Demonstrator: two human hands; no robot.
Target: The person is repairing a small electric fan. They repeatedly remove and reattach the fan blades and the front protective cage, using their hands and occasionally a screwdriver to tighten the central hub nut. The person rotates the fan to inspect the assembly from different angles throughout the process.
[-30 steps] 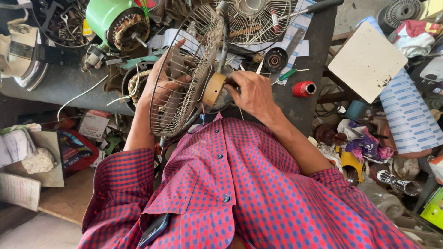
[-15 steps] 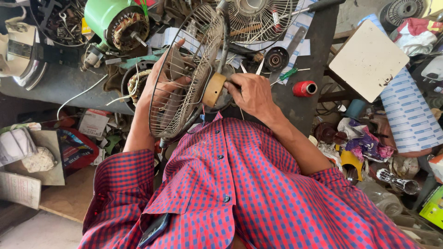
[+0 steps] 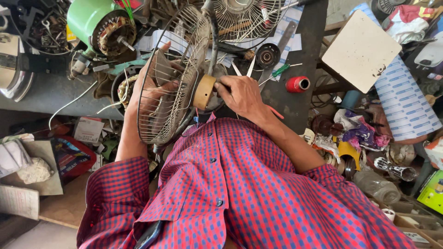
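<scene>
A round wire fan guard [image 3: 173, 78] stands on edge in front of my chest, over the dark workbench [image 3: 295, 97]. My left hand [image 3: 154, 76] reaches behind the grille and holds it; the wires partly hide the fingers. My right hand [image 3: 242, 94] grips the tan round hub [image 3: 204, 91] at the guard's centre. I wear a red and blue checked shirt [image 3: 240, 193] that fills the lower view.
A green motor housing [image 3: 94, 23] with copper windings lies at the back left. A second fan guard [image 3: 247, 16], a red thread spool [image 3: 295, 84], a green-handled screwdriver [image 3: 279, 71] and a white board [image 3: 360, 48] lie about. Clutter fills the floor on both sides.
The guard has tilted slightly and my right hand has shifted a little along the hub; both hands keep their hold.
</scene>
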